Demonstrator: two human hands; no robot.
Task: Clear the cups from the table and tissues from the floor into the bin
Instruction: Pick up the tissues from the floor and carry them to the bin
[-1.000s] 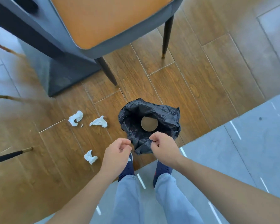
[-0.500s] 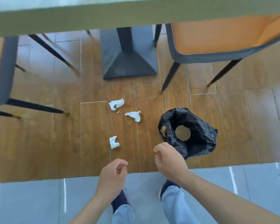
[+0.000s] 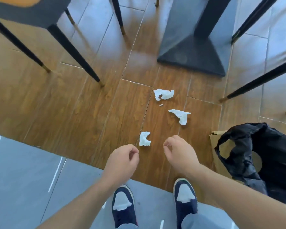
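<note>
Now the floor half of the job looks to be in hand: three crumpled white paper tissues lie on the wood-grain floor, and both hands hang empty above them. Taking the black pyramid-shaped table base [image 3: 191, 55] as the landmark and reading left to right, the left hand [image 3: 120, 162] hovers well short of that base and to its left, fingers loosely curled with the thumb close to the forefinger but closed on nothing. Just beyond its fingertips [image 3: 134, 152], not touched, lies the nearest tissue [image 3: 144, 139], the one farthest from the base. The top tissue [image 3: 163, 94] sits close before the base, with a tiny scrap just below it. The right hand [image 3: 180, 153] is half curled and empty too, nearer the person than the middle tissue [image 3: 180, 115], which rests between the base and that hand, clear of the fingers. Farthest right, well clear of the base, stands the brown cardboard bin with a black plastic liner [image 3: 257, 156].

The next move, as it seems, calls for a lower reach and a pinch on the nearest tissue, then a carry rightward to the bin.
</note>
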